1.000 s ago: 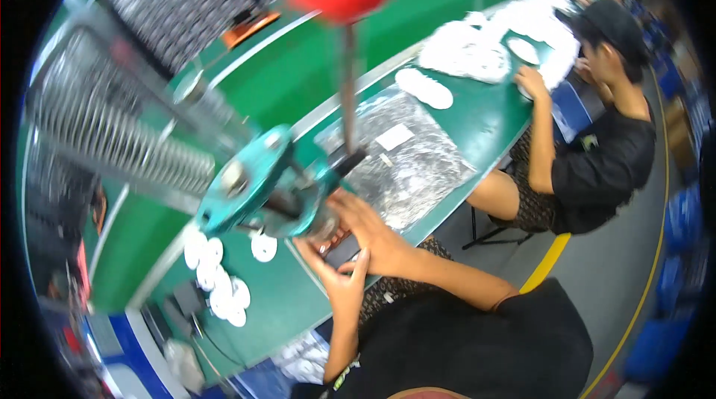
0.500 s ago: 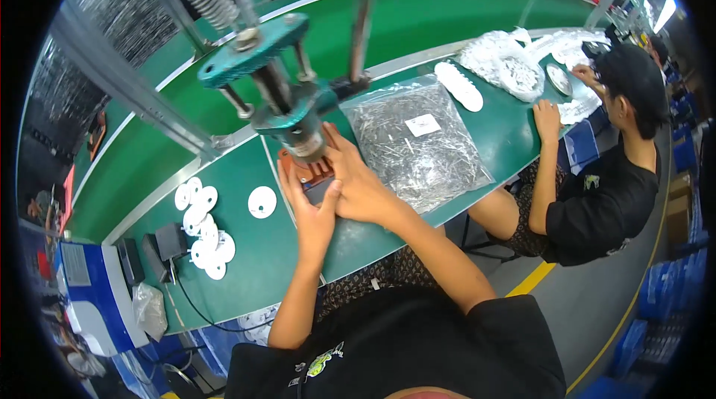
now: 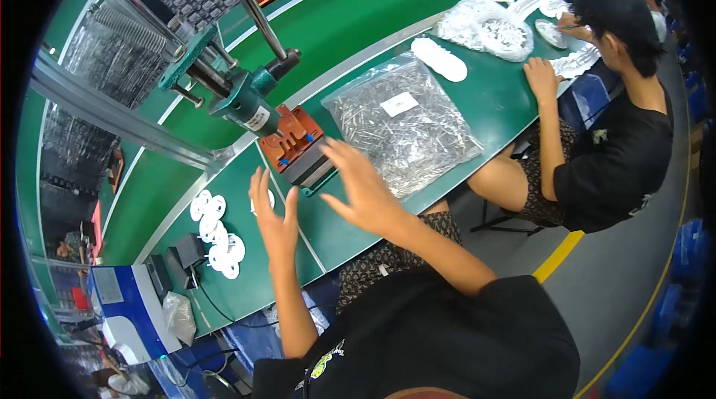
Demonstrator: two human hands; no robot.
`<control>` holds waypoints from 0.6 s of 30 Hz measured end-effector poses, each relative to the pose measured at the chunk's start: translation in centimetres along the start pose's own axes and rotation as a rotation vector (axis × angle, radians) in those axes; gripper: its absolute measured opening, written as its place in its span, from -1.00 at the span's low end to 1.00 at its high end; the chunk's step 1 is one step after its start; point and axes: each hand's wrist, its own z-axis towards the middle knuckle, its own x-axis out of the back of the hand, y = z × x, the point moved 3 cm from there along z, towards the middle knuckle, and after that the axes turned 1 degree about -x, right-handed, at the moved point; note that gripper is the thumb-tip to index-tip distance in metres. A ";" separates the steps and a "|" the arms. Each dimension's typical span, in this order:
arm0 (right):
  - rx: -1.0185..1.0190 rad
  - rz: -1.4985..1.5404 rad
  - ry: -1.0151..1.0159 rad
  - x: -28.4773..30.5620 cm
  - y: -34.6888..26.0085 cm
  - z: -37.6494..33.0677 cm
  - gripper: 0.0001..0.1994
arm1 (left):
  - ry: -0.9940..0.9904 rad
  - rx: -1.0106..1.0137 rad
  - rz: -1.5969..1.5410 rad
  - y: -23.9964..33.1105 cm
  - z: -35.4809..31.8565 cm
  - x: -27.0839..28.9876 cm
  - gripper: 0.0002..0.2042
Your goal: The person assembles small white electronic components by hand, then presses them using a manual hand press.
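Observation:
A green hand press (image 3: 242,99) stands at the table's far side, its steel lever (image 3: 250,0) topped by a red knob. Under it sits an orange-brown fixture block (image 3: 292,147) with slots and a dark grey front part. Near the front left corner of this block, my left hand (image 3: 276,231) is held up with fingers apart and nothing in it. My right hand (image 3: 367,194) hovers by its right side, open and empty, thumb and fingers spread. Behind my left hand a white disc (image 3: 256,203) is partly hidden.
A clear bag of thin metal pins (image 3: 432,138) lies to the right. Several white discs (image 3: 224,242) are heaped at left, beside black adapters (image 3: 186,250). Beyond the bag are white round parts (image 3: 440,60) and a plastic bag (image 3: 496,30). A co-worker (image 3: 615,123) sits at right.
Both my hands have come off the fixture block and drawn back toward me, spreading apart. The lever now stands with its red knob in view. My view has shifted.

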 end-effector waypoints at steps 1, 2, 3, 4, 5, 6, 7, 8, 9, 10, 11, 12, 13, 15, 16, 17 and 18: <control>-0.086 0.072 0.052 1.6 0.2 -2.4 -0.43 | -0.003 0.010 0.012 -1.1 -0.6 0.5 -0.38; -0.175 0.154 0.090 2.8 0.4 -4.4 -0.52 | 0.016 0.004 0.167 -2.4 -1.9 1.4 -0.39; -0.165 0.041 0.161 4.4 0.7 -5.9 -0.63 | 0.014 -0.005 0.315 -3.4 -3.2 1.9 -0.40; -0.155 -0.076 0.230 5.7 1.0 -7.2 -0.73 | 0.021 -0.028 0.341 -4.5 -4.2 2.0 -0.46; -0.134 -0.137 0.260 7.1 1.5 -7.5 -0.83 | -0.013 -0.025 0.337 -4.8 -4.4 1.8 -0.46; -0.153 -0.196 0.224 7.5 2.5 -7.9 -0.83 | -0.021 0.028 0.276 -5.1 -4.4 2.0 -0.51; -0.171 -0.256 0.188 7.7 3.3 -8.2 -0.83 | -0.029 0.083 0.215 -5.1 -4.4 2.0 -0.56; -0.191 -0.263 0.183 7.7 3.7 -8.0 -0.83 | 0.043 0.028 0.253 -4.5 -3.8 1.9 -0.67; -0.163 -0.317 0.154 7.3 3.9 -7.6 -0.83 | 0.024 0.034 0.250 -4.5 -3.5 1.6 -0.67; -0.131 -0.369 0.123 6.9 3.8 -7.3 -0.82 | 0.041 0.028 0.244 -4.6 -3.3 1.5 -0.69; -0.138 -0.371 0.112 6.4 3.7 -6.8 -0.82 | 0.067 0.026 0.238 -4.6 -3.0 1.5 -0.72; -0.172 -0.437 0.084 5.9 3.6 -6.3 -0.82 | 0.116 -0.034 0.242 -3.9 -2.7 1.3 -0.78; -0.203 -0.502 0.053 5.7 3.5 -5.9 -0.83 | 0.113 -0.018 0.241 -4.3 -2.7 1.1 -0.78; -0.199 -0.496 -0.015 5.7 3.4 -5.3 -0.84 | 0.189 0.006 0.048 -5.0 -3.4 1.4 -0.80; -0.204 -0.486 -0.029 5.7 3.7 -5.3 -0.85 | 0.187 0.131 -0.128 -5.2 -3.9 1.2 -0.79; -0.212 -0.481 -0.041 5.6 3.9 -5.4 -0.85 | 0.196 0.154 -0.128 -4.9 -4.1 1.0 -0.79; -0.204 -0.482 -0.033 5.5 4.0 -5.5 -0.86 | 0.146 0.314 -0.257 -4.9 -4.3 0.7 -0.78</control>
